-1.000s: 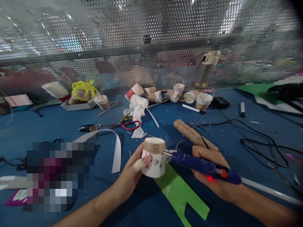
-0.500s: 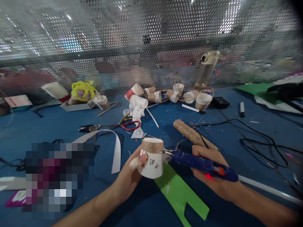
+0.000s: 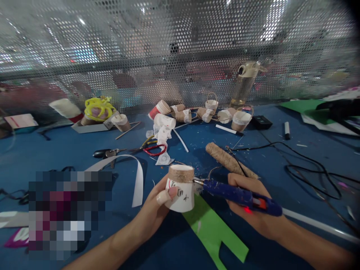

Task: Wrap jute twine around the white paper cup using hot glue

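My left hand (image 3: 156,210) grips an upside-down white paper cup (image 3: 181,189) with brown twine wound round its upper part. My right hand (image 3: 250,212) holds a blue glue gun (image 3: 239,195) with a red light on. The gun's metal tip touches the cup's right side just under the twine band. A roll of brown twine (image 3: 229,160) lies on the blue table behind the gun. Under the cup lies a green paper strip (image 3: 215,232).
Several finished twine-wrapped cups (image 3: 209,112) lie at the back by a perforated metal screen (image 3: 180,48). Red-handled scissors (image 3: 153,150), pliers (image 3: 108,152), a curled white paper strip (image 3: 135,176), a water bottle (image 3: 244,84) and black cables (image 3: 309,165) lie around.
The cup has been turned slightly in my left hand, so its printed marks sit further left. The glue gun has stayed at the cup's side.
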Available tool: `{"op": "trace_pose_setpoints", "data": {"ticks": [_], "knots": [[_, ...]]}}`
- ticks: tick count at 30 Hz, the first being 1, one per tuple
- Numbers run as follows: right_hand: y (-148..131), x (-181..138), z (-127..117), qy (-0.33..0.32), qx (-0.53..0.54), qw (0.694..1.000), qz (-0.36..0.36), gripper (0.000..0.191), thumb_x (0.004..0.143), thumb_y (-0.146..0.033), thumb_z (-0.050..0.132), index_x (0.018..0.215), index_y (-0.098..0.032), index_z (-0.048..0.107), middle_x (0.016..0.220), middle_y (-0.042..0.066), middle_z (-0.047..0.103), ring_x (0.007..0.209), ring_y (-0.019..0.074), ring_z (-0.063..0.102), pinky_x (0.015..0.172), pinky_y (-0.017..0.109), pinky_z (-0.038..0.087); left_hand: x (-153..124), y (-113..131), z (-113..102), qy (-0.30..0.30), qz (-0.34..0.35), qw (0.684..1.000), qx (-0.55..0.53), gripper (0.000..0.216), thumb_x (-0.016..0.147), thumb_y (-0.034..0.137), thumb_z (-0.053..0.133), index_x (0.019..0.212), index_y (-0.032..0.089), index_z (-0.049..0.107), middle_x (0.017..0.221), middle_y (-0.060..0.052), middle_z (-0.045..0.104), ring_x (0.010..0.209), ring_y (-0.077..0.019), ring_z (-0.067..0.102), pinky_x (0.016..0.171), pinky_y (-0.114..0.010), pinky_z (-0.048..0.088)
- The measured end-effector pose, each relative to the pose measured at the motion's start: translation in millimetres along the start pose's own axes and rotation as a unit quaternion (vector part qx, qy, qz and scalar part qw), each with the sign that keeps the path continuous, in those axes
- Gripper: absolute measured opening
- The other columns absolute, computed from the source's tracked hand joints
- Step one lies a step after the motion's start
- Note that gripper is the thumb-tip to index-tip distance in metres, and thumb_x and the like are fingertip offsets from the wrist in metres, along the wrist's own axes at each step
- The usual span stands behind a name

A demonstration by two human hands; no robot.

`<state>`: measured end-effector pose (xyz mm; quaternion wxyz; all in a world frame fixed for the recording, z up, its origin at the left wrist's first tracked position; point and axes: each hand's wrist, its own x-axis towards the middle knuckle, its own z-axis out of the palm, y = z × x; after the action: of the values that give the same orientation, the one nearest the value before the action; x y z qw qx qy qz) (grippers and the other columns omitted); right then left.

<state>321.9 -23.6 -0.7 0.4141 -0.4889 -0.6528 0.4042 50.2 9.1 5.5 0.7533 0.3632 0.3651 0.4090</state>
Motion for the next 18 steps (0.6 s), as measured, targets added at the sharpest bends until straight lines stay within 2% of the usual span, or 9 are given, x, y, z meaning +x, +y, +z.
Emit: {"op": "trace_pose_setpoints", "data": {"ticks": [4,9,15,18], "knots": [[1.4,-0.6,-0.3,-0.022,0.003,1.0,0.012,0.033,0.086,-0.013,0.065,0.073,-0.027,0.038,0.068,-0.006,0.043,0.058,0.0137,0.039,0.054,0.031,0.031,1.0,-0.1,1.6,0.009,-0.005,1.0,0.004,0.055,0.081,0.048,0.091,0.129,0.023,0.083,0.117,-0.011,0.086,0.115,-0.0335,0.077,0.086,-0.031,0.057],[-0.4,0.5,3.6,0.004,-0.007,1.0,-0.01,0.034,0.083,-0.015,0.066,0.072,-0.027,0.036,0.065,-0.008,0.04,0.057,0.0122,0.035,0.054,0.031,0.026,0.1,-1.2,3.2,0.042,-0.026,0.999,0.016,0.063,0.077,0.047,0.095,0.133,0.024,0.08,0.118,-0.011,0.086,0.121,-0.0346,0.075,0.086,-0.031,0.056],[-0.4,1.9,-0.3,-0.027,-0.015,0.999,0.012,0.034,0.084,-0.01,0.063,0.073,-0.027,0.036,0.065,-0.008,0.039,0.056,0.0113,0.037,0.052,0.029,0.027,2.9,0.3,2.3,0.029,-0.021,0.999,-0.004,0.065,0.073,0.049,0.096,0.13,0.021,0.081,0.112,-0.011,0.087,0.111,-0.0338,0.078,0.082,-0.03,0.056],[-0.4,0.8,1.9,-0.01,-0.009,1.0,0.014,0.033,0.084,-0.013,0.064,0.072,-0.027,0.036,0.066,-0.008,0.04,0.056,0.0115,0.036,0.053,0.029,0.027,4.6,-2.0,-0.6,0.028,-0.031,0.999,-0.007,0.065,0.075,0.049,0.095,0.132,0.02,0.08,0.112,-0.013,0.086,0.106,-0.0334,0.079,0.08,-0.031,0.057]]}}
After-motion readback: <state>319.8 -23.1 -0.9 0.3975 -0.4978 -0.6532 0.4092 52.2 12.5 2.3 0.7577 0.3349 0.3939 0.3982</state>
